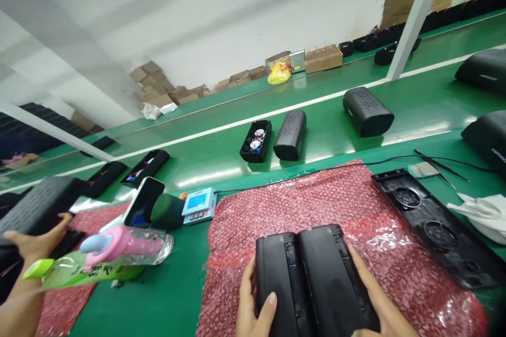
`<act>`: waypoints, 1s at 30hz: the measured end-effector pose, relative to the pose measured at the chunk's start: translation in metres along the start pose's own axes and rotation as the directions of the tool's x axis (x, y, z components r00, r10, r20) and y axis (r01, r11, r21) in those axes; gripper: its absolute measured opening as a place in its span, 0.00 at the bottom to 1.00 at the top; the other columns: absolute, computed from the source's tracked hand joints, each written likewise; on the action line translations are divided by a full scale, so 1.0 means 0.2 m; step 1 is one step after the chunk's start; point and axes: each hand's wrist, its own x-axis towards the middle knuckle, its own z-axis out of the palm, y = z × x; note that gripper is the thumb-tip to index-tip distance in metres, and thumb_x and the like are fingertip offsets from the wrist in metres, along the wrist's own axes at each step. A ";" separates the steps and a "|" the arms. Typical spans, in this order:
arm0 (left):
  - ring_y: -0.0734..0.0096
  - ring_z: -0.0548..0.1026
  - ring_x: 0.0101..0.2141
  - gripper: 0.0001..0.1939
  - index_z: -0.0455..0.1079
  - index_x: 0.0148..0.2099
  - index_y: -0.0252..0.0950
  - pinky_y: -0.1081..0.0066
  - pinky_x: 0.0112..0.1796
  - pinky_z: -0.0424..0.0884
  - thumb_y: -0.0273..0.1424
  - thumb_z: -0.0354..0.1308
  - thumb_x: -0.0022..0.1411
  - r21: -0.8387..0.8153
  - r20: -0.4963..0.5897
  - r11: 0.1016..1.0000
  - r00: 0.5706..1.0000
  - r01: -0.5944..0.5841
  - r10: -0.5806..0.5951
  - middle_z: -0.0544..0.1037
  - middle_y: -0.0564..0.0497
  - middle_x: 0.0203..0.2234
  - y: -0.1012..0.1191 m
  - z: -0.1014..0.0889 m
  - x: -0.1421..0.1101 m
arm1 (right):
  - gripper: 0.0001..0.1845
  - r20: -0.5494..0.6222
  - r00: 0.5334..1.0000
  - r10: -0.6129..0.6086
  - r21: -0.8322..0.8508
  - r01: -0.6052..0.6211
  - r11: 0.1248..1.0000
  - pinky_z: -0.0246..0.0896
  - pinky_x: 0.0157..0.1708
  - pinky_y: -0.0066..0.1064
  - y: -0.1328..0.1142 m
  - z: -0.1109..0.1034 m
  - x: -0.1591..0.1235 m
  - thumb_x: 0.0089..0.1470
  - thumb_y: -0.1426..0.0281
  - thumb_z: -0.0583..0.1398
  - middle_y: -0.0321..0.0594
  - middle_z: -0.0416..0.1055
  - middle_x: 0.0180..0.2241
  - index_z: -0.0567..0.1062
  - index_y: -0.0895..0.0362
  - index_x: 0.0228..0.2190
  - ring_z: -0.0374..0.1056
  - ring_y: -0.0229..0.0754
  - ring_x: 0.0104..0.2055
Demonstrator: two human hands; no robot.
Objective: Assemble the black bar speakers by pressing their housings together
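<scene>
Two black plastic speaker housings lie side by side on a red bubble-wrap sheet (324,205) in front of me. My left hand (253,303) wraps round the left housing (279,274), its thumb lying on top. Along the outer edge of the right housing (332,268) rests my right hand (381,300), fingers pressed against its side. Both hands clamp the pair together.
A co-worker's hand (37,242) at the left holds a black speaker (39,205). Bottles (118,253), a phone (143,201) and a small blue meter (200,204) stand left of the wrap. A black speaker panel (435,226) lies at right. Speakers (367,110) and an open case (256,140) ride the green conveyor.
</scene>
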 end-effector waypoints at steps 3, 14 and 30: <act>0.55 0.57 0.59 0.33 0.54 0.59 0.39 0.63 0.56 0.60 0.46 0.56 0.56 0.020 -0.021 1.000 1.000 -0.001 0.001 0.62 0.44 0.58 0.00 0.00 0.00 | 0.52 0.024 1.000 0.012 0.001 -0.012 1.000 0.31 0.65 0.38 0.00 0.00 0.00 0.39 0.77 0.55 0.24 0.35 0.65 0.41 0.43 0.62 0.31 0.44 0.67; 0.57 0.53 0.61 0.32 0.51 0.61 0.39 0.61 0.58 0.55 0.43 0.55 0.59 0.040 0.009 0.998 0.999 0.039 -0.040 0.57 0.43 0.60 0.07 0.01 -0.02 | 0.51 0.038 0.997 0.074 0.011 -0.075 0.997 0.27 0.65 0.41 -0.12 0.02 -0.02 0.41 0.75 0.54 0.26 0.31 0.65 0.37 0.45 0.63 0.29 0.42 0.67; 0.60 0.56 0.59 0.30 0.52 0.61 0.42 0.64 0.57 0.53 0.37 0.56 0.60 0.030 0.084 0.999 0.995 0.044 -0.047 0.56 0.47 0.60 0.12 0.01 -0.01 | 0.53 0.005 0.995 0.097 0.048 -0.097 0.994 0.23 0.65 0.43 -0.19 0.02 -0.02 0.40 0.75 0.59 0.30 0.31 0.65 0.38 0.46 0.63 0.29 0.43 0.67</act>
